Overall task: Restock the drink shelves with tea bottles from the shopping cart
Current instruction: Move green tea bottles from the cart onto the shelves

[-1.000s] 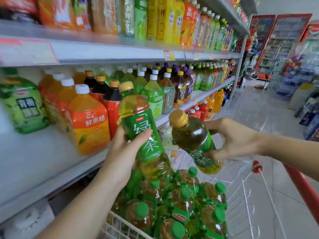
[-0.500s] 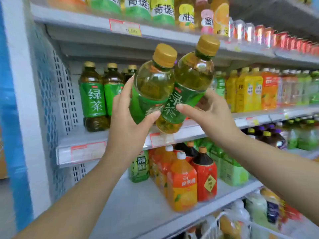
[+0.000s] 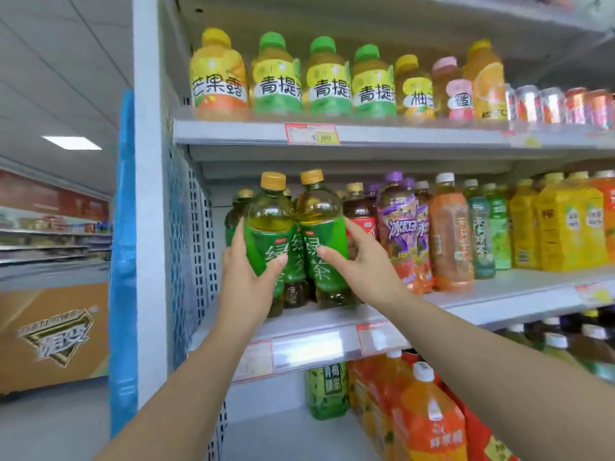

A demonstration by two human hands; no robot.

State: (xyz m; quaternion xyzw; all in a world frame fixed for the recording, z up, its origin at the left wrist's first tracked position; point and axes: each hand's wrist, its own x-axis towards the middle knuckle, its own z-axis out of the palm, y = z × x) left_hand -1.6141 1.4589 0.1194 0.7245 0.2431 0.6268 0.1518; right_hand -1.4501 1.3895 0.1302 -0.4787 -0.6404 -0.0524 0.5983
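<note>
Centre of frame: left hand [image 3: 248, 271] wraps a clear plastic green-tea bottle with green label and gold cap [image 3: 266, 227], thumb across the label front, fingers round the far side. Right hand [image 3: 361, 261] grips a second identical green-tea bottle [image 3: 321, 224] the same way, mirrored. Both hands are closed round the bottle waists, neither one free.

The two bottles are upright, labels facing out, sides touching, at the left end of the grey metal middle shelf [image 3: 499, 294]. Their bases are at shelf level; cannot tell if they are fully set down. They are probably held low on the body to keep them steady and leave the caps clear of the shelf above.

Matching gold-capped bottles [image 3: 244, 194] stand just behind, so this is the green-tea slot and the pair goes in as front facings. A red-labelled dark tea bottle [image 3: 361, 221] sits just right of them, close to the right hand's fingers, with little room on that side. Shopping cart not in view.

Judged step: seat both, release, then go back to the cart. Risk: knocking the red-labelled neighbour when pulling the right hand out.
</note>
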